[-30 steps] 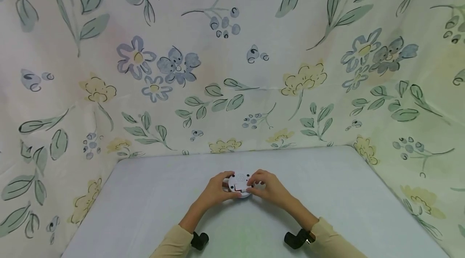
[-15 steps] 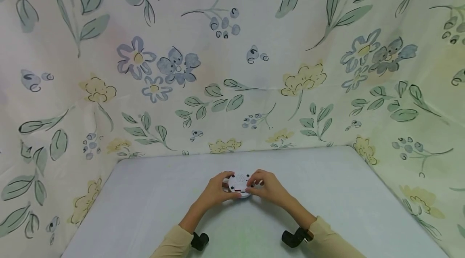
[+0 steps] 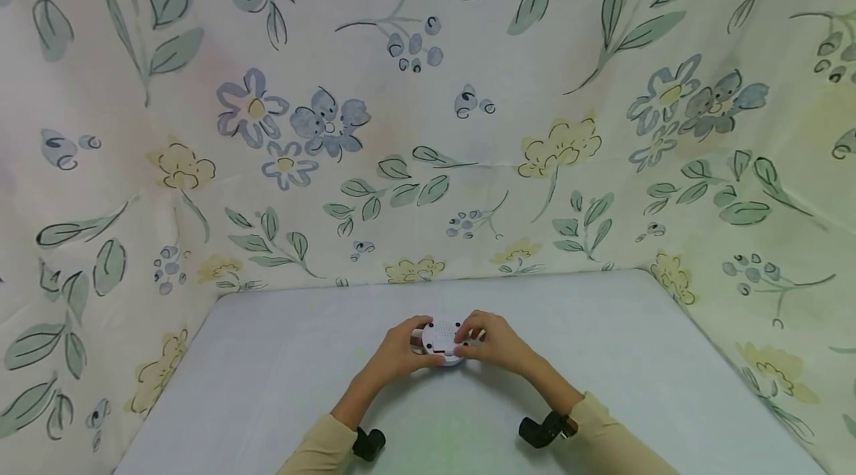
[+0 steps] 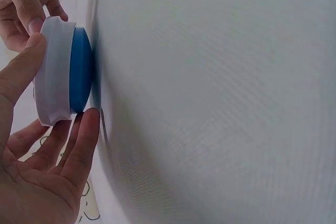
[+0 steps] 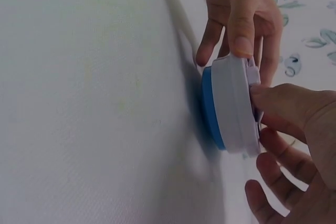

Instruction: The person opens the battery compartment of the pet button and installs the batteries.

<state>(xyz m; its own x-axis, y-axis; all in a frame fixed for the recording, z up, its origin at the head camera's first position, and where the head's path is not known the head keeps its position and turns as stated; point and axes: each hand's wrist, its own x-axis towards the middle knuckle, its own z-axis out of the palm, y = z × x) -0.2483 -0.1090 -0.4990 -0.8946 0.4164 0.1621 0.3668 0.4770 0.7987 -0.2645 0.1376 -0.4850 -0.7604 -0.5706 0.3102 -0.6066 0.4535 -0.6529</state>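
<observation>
A round white-and-blue push-button device (image 3: 443, 329) lies face down, its base with small speaker holes and dark feet turned up. Its blue dome (image 4: 80, 72) points toward the table in the left wrist view. My left hand (image 3: 399, 350) grips the device's side, thumb at the near rim and fingers around the far side. The thumb and fingertips of my right hand (image 3: 498, 345) pinch at the battery cover (image 3: 443, 344) on the base. A reddish slit shows along the cover's near edge. The right thumb (image 5: 286, 100) presses on the base in the right wrist view.
A white cloth-covered table (image 3: 294, 356) lies under both hands. Behind it and at the sides hangs a floral curtain (image 3: 414, 118). Black wrist cameras (image 3: 539, 431) sit at both sleeves.
The dark outline around the battery cover has narrowed to a reddish slit at its near edge. My right thumb shifted slightly on the cover; the left hand keeps its grip.
</observation>
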